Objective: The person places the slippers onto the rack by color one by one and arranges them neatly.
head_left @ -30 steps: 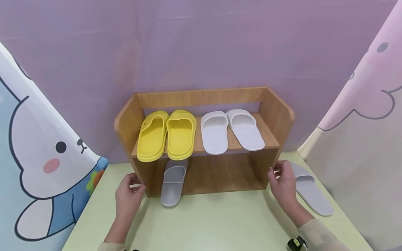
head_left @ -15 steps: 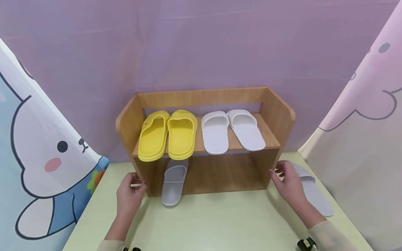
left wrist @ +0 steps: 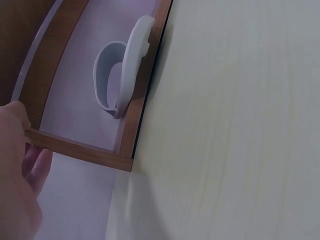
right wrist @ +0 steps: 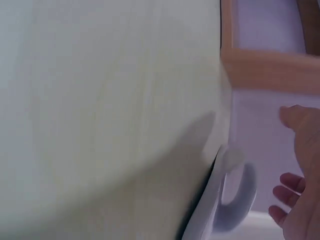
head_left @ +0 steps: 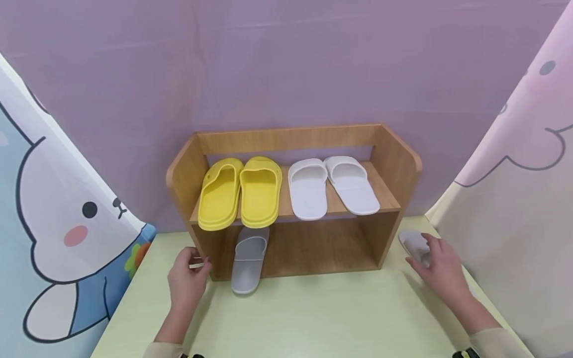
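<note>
A small wooden shoe rack (head_left: pixel 396 164) stands on the table. My left hand (head_left: pixel 185 281) grips the front edge of its left side panel; in the left wrist view the thumb and fingers (left wrist: pixel 39 172) lie on either side of that panel (left wrist: pixel 82 151). On the lower shelf, at the left, lies a grey slipper (head_left: pixel 246 273), its front end jutting past the shelf. My right hand (head_left: pixel 440 271) hovers with spread thumb and fingers over another grey slipper (head_left: pixel 409 243) on the table right of the rack, hiding much of it. A gap shows between hand and slipper (right wrist: pixel 235 207) in the right wrist view.
Side by side on the upper shelf are a yellow pair of slippers (head_left: pixel 259 199) and a white pair (head_left: pixel 309 196). A purple cloth (head_left: pixel 286 64) hangs behind the rack, with printed cloths at left (head_left: pixel 58 199) and right (head_left: pixel 528 199). The pale table (head_left: pixel 304 318) extends in front.
My right hand has left the rack's right side panel and moved right, over the grey slipper on the table. The left hand stays at the left panel.
</note>
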Tool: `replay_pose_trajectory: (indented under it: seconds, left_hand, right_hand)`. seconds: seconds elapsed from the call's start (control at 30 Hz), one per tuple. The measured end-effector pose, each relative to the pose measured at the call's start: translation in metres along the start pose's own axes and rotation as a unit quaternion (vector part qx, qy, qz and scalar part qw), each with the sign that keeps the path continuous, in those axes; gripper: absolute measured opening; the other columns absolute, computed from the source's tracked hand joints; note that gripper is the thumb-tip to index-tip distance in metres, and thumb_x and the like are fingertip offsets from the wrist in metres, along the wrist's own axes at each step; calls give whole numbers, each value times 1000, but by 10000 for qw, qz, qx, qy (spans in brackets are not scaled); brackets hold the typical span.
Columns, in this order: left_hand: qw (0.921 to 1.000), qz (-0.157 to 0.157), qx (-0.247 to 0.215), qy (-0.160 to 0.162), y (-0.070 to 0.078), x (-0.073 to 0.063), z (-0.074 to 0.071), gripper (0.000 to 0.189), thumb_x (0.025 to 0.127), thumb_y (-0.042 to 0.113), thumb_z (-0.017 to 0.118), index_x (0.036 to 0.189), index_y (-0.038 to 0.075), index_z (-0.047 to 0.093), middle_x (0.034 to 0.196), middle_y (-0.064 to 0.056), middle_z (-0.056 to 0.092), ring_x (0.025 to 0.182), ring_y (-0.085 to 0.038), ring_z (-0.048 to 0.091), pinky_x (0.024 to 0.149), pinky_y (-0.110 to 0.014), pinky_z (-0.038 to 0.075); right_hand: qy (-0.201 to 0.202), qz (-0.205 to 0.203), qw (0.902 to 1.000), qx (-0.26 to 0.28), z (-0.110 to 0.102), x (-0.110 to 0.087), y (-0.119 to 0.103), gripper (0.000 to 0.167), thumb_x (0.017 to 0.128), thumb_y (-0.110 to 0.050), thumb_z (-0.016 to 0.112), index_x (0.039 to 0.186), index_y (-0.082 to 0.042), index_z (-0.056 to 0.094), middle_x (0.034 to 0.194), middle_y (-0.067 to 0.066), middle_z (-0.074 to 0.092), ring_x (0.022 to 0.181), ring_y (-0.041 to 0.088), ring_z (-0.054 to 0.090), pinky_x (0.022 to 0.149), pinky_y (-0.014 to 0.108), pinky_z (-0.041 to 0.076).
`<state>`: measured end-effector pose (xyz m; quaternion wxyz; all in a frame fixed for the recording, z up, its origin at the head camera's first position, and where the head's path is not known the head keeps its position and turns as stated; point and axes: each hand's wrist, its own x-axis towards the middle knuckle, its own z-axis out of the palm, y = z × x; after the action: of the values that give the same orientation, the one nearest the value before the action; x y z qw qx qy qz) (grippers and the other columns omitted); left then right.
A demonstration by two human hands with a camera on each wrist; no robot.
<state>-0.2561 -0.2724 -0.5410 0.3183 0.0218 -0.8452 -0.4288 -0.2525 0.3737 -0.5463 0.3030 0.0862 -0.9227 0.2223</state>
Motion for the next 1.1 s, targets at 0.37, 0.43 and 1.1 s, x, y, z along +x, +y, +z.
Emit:
replay_pose_trajectory:
  seconds: [0.37,0.43,1.1]
  left_hand:
    - [9998,-50,172,-108,1,1,-3,26,89,-6,81,104,7,64,105,-10,74,94,-35,80,69,-3,52]
    - [9998,-42,163,-104,1,1,-3,26,89,-6,81,104,7,64,106,-10,74,94,-35,80,69,-3,52]
    - [9997,-24,199,-104,0,1,0,25,90,-4,81,104,7,63,106,-11,73,94,-36,80,69,-3,52]
  right_hand:
    - [-704,835,9936,-289,-18,-22,36,96,81,-22,97,152,13,42,124,49,48,107,66,52,84,79,45]
    - [-1031,1006,9887,-413,-20,-23,40,104,82,-29,97,155,15,38,124,53,47,108,70,52,85,80,47]
    - [-2037,1035,9721,-537,-27,-29,59,106,88,-38,91,160,9,28,115,58,48,97,68,60,79,78,53]
